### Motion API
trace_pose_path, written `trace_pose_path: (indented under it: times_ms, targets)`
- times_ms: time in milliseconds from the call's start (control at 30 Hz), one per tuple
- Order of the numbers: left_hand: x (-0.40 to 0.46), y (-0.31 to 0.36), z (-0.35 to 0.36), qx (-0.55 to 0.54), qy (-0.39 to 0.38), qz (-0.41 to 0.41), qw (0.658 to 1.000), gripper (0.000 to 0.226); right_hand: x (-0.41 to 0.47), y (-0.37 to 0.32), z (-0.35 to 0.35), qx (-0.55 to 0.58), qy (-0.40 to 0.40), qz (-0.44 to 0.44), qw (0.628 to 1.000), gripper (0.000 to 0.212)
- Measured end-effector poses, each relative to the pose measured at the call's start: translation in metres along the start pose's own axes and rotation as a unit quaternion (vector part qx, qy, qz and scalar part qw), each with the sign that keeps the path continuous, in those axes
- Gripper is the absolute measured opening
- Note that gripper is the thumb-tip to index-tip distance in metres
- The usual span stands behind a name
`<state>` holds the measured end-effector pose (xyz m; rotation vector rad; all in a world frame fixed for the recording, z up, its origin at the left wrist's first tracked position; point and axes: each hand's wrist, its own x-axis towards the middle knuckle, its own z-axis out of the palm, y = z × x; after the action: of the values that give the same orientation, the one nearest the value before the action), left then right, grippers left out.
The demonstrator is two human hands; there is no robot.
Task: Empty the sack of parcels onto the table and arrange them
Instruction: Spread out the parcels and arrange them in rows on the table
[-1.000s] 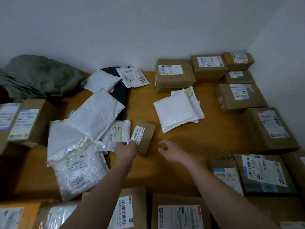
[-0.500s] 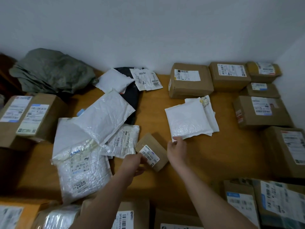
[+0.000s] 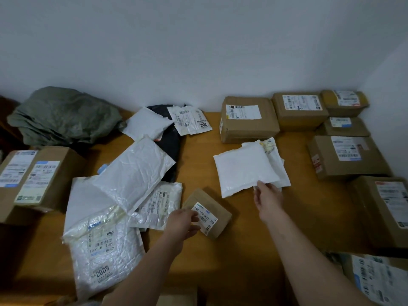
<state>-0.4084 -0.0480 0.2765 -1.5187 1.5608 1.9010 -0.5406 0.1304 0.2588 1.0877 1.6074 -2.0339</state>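
My left hand point(image 3: 184, 224) grips the near edge of the small brown cardboard box with a white barcode label point(image 3: 207, 212), which lies flat on the wooden table point(image 3: 242, 250). My right hand point(image 3: 268, 196) pinches the near corner of the white padded mailer point(image 3: 242, 170), stacked on a second white mailer point(image 3: 279, 166).

Risk 1: lifting by one corner may drag the lower mailer along.

Risk 2: sliding the box leftward may snag the overlapping white plastic pouches point(image 3: 132, 173).

The crumpled green sack point(image 3: 64, 115) appears emptied.
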Motion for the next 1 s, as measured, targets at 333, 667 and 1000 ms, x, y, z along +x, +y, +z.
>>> trace_pose_path:
  times_ms: [333, 667, 1000]
  targets:
    - [0.002, 0.012, 0.011, -0.017, 0.052, 0.059, 0.997, 0.014, -0.022, 0.006, 0.010, -0.185, -0.063, -0.286, 0.938, 0.024]
    - [0.004, 0.002, 0.000, -0.025, 0.114, 0.062, 0.991, 0.016, 0.000, 0.053, -0.010, -0.340, -0.061, -0.047, 0.937, 0.011]
    - [-0.001, 0.002, -0.004, -0.057, 0.129, 0.074, 0.987, 0.018, -0.022, 0.055, 0.007, -0.400, -0.130, -0.122, 0.899, 0.016]
